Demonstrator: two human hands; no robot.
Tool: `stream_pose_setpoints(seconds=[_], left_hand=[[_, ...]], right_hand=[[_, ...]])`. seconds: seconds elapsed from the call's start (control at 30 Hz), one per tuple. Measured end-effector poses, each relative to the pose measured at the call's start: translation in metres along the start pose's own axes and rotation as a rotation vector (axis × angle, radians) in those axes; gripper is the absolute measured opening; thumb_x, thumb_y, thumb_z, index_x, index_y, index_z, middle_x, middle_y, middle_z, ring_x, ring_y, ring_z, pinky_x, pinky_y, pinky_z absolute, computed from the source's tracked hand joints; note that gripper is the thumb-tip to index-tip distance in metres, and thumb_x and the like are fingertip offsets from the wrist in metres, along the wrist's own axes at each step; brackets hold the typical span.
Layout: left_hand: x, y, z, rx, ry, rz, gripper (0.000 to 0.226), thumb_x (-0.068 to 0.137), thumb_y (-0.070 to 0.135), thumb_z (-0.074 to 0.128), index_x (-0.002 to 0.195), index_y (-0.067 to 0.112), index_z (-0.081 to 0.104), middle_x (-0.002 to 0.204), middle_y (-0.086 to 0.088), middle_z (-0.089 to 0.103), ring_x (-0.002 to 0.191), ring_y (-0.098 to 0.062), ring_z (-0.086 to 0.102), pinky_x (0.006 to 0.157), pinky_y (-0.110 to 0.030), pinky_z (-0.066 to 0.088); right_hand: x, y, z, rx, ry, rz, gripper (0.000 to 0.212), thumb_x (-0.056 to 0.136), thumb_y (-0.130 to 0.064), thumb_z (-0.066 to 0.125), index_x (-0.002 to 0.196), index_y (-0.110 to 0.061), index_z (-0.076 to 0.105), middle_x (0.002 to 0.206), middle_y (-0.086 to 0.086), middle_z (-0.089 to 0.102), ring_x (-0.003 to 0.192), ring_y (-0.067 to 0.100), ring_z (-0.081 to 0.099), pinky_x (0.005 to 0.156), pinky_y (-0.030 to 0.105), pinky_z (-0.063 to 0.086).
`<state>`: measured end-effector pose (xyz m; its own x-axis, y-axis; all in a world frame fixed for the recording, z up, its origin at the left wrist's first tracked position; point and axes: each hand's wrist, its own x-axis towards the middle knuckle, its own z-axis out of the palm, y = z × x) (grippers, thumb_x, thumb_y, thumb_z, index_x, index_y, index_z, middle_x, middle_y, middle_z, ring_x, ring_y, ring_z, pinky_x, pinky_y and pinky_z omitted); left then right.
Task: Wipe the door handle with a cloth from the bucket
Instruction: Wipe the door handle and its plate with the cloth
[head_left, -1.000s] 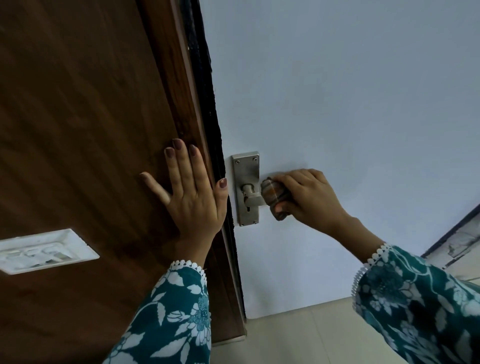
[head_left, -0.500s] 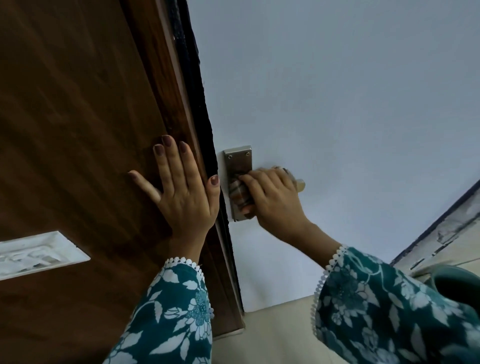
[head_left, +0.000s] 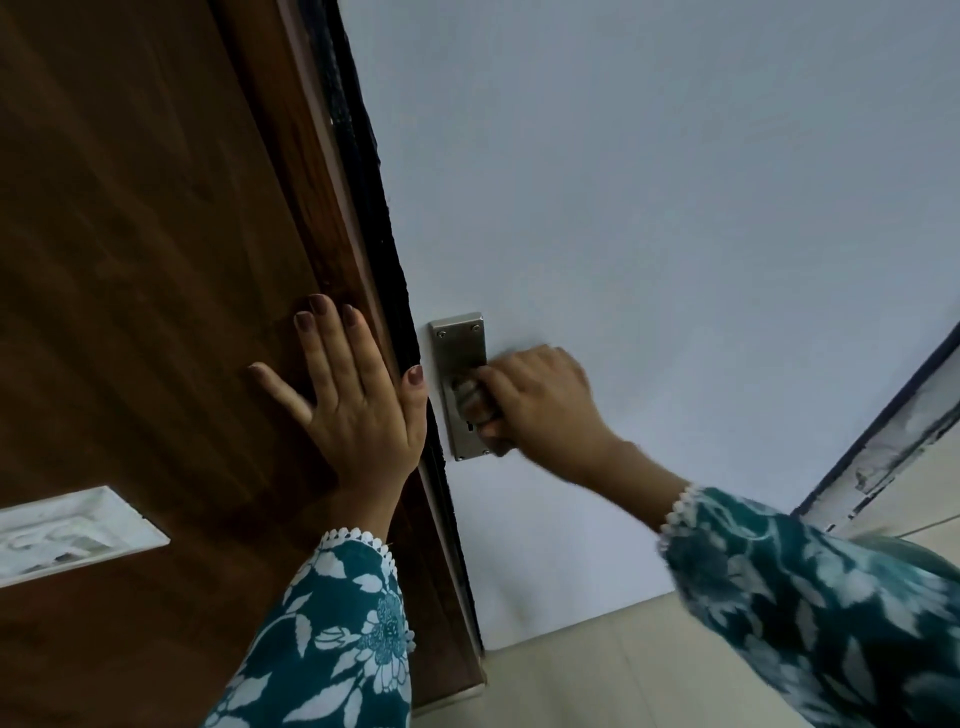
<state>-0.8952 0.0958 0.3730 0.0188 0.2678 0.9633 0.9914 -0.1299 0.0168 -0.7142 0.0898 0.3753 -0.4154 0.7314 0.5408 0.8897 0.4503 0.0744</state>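
The door handle (head_left: 470, 395) sits on an upright brushed-metal backplate (head_left: 460, 343) on the pale door; its lever is mostly hidden. A bunched, striped cloth (head_left: 470, 402) wraps around it, blurred, just above the keyhole.

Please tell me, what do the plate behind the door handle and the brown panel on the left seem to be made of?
The rectangular grey handle plate looks like brushed metal: a dull satin sheen, with screw heads at its top corners. The dark brown door panel looks like wood or wood-grain laminate: streaky grain under a smooth, slightly glossy finish. Which one, the view cannot settle.
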Motion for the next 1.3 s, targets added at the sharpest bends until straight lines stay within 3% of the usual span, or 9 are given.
stream_pose_setpoints(seconds=[0.1, 0.2, 0.37, 0.5, 0.67, 0.77, 0.9, 1.07, 1.3], left_hand=[[-0.001, -0.002, 0.0, -0.015, -0.017, 0.017, 0.062, 0.099, 0.038, 0.02, 0.15, 0.006, 0.005, 0.151, -0.018, 0.017, 0.148, -0.019, -0.003, 0.112, -0.056, -0.01], [-0.001, -0.003, 0.001, -0.003, -0.016, 0.022, 0.061, 0.099, 0.038, 0.018, 0.15, 0.007, 0.003, 0.151, -0.018, 0.017, 0.148, -0.018, -0.004, 0.112, -0.055, -0.011], [0.0, -0.001, 0.0, 0.012, 0.01, 0.013, 0.061, 0.099, 0.037, 0.019, 0.15, 0.008, 0.002, 0.151, -0.019, 0.017, 0.147, -0.018, -0.004, 0.113, -0.053, -0.011], [0.002, 0.0, -0.001, 0.031, 0.016, 0.005, 0.063, 0.098, 0.037, 0.019, 0.15, 0.006, 0.004, 0.151, -0.019, 0.016, 0.147, -0.019, -0.004, 0.113, -0.054, -0.009], [0.001, 0.002, -0.002, 0.066, -0.002, -0.016, 0.063, 0.098, 0.039, 0.019, 0.146, 0.0, 0.012, 0.149, -0.02, 0.016, 0.147, -0.019, -0.006, 0.113, -0.053, -0.01], [0.002, 0.001, -0.001, 0.06, -0.006, -0.006, 0.064, 0.098, 0.038, 0.021, 0.147, -0.001, 0.012, 0.149, -0.021, 0.017, 0.147, -0.019, -0.005, 0.113, -0.055, -0.01], [0.002, 0.002, 0.001, 0.06, 0.011, -0.001, 0.063, 0.097, 0.037, 0.022, 0.146, -0.002, 0.013, 0.149, -0.022, 0.019, 0.147, -0.02, -0.004, 0.113, -0.054, -0.01], [0.0, -0.002, 0.001, 0.07, 0.027, 0.02, 0.063, 0.098, 0.036, 0.022, 0.149, 0.002, 0.007, 0.149, -0.023, 0.021, 0.147, -0.021, -0.003, 0.113, -0.054, -0.01], [0.001, -0.003, 0.002, 0.063, 0.035, 0.023, 0.062, 0.098, 0.036, 0.022, 0.148, 0.0, 0.012, 0.149, -0.022, 0.02, 0.147, -0.02, -0.002, 0.113, -0.053, -0.01]], right_hand=[[0.006, -0.035, 0.005, 0.027, -0.014, 0.019, 0.046, 0.078, -0.026, 0.038, 0.108, -0.006, 0.066, 0.104, 0.011, 0.069, 0.092, 0.031, 0.065, 0.089, 0.046, 0.048], [-0.001, -0.018, 0.01, 0.013, 0.023, 0.059, 0.04, 0.079, -0.019, 0.044, 0.11, -0.006, 0.065, 0.105, 0.01, 0.068, 0.093, 0.031, 0.064, 0.091, 0.044, 0.043], [-0.019, 0.041, 0.007, -0.014, -0.072, 0.096, 0.042, 0.074, -0.03, 0.048, 0.109, -0.011, 0.064, 0.1, 0.005, 0.068, 0.091, 0.029, 0.063, 0.087, 0.038, 0.04], [-0.033, 0.085, -0.002, 0.301, -0.19, 0.172, 0.038, 0.078, -0.021, 0.051, 0.112, -0.003, 0.057, 0.097, 0.009, 0.067, 0.081, 0.026, 0.06, 0.072, 0.041, 0.053], [-0.036, 0.078, -0.011, 0.374, -0.122, 0.152, 0.041, 0.08, -0.024, 0.052, 0.115, -0.004, 0.059, 0.102, 0.008, 0.066, 0.089, 0.028, 0.062, 0.072, 0.031, 0.049], [-0.01, 0.046, -0.009, 0.076, -0.055, -0.042, 0.036, 0.075, -0.034, 0.054, 0.1, -0.011, 0.068, 0.089, 0.003, 0.071, 0.079, 0.025, 0.067, 0.071, 0.032, 0.052], [0.017, -0.006, -0.011, -0.027, -0.15, -0.075, 0.018, 0.066, -0.026, 0.066, 0.07, -0.009, 0.061, 0.063, 0.007, 0.063, 0.055, 0.029, 0.062, 0.053, 0.031, 0.044], [0.022, 0.004, -0.024, -0.006, -0.336, -0.029, 0.032, 0.084, -0.031, 0.058, 0.106, -0.007, 0.055, 0.106, 0.008, 0.065, 0.095, 0.03, 0.062, 0.079, 0.035, 0.043], [0.013, 0.062, -0.033, 0.211, -0.581, 0.1, 0.025, 0.081, -0.02, 0.062, 0.104, -0.014, 0.054, 0.106, 0.006, 0.065, 0.099, 0.028, 0.059, 0.074, 0.031, 0.043]])
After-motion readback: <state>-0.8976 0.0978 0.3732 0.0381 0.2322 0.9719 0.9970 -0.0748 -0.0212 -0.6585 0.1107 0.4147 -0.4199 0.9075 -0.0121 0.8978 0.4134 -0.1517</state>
